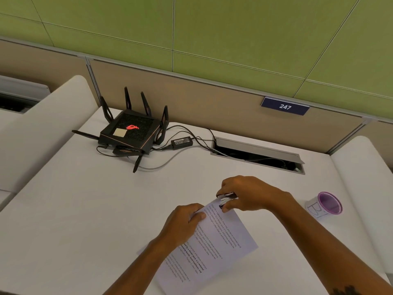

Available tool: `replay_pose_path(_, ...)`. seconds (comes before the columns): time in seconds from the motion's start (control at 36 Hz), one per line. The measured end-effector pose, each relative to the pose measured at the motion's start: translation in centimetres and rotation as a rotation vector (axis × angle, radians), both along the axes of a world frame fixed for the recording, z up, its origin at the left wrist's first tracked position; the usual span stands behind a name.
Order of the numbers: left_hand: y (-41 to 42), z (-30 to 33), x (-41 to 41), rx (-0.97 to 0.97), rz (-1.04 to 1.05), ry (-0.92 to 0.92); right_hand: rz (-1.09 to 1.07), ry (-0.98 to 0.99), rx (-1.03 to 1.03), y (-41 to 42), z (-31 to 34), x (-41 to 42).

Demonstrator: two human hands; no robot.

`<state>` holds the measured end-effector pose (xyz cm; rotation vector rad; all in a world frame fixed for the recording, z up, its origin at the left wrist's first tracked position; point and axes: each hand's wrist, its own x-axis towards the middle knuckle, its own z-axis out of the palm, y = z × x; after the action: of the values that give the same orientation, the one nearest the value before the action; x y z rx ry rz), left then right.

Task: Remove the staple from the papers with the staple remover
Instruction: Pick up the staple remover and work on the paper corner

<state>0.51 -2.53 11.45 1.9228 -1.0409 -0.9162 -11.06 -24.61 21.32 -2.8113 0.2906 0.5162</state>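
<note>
Printed white papers (pixel 214 245) lie slanted on the white desk, their top corner pointing away from me. My left hand (pixel 182 224) presses flat on the upper left part of the sheets, its fingertips near that corner. My right hand (pixel 244 195) pinches a black and silver staple remover (pixel 226 198) right at the top corner of the papers. The remover's jaws touch the paper edge. The staple itself is hidden under the tool and fingers.
A black router (pixel 129 133) with several antennas, a power brick (pixel 181 142) and cables sits at the back left. An open cable slot (pixel 257 155) lies behind my hands. A purple-rimmed cup (pixel 327 204) stands to the right. White dividers flank the desk.
</note>
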Motion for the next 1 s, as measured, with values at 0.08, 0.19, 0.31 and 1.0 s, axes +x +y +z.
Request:
replay_pose_path(0.08, 0.0, -0.1, 0.1, -0.001, -0.003, -0.005, -0.003, 0.002, 0.005, 0.2, 0.1, 0.0)
replay_pose_path(0.19, -0.1, -0.3, 0.2, -0.002, -0.008, -0.012, -0.009, -0.002, 0.008, 0.5, 0.3, 0.1)
replay_pose_path(0.31, -0.2, -0.4, 0.3, -0.002, -0.012, -0.013, -0.016, -0.019, 0.006, 0.6, 0.5, 0.0)
replay_pose_path(1.0, -4.3, 2.4, -1.2, -0.179, 0.006, 0.075, 0.049, -0.085, -0.101, 1.9, 2.5, 0.2)
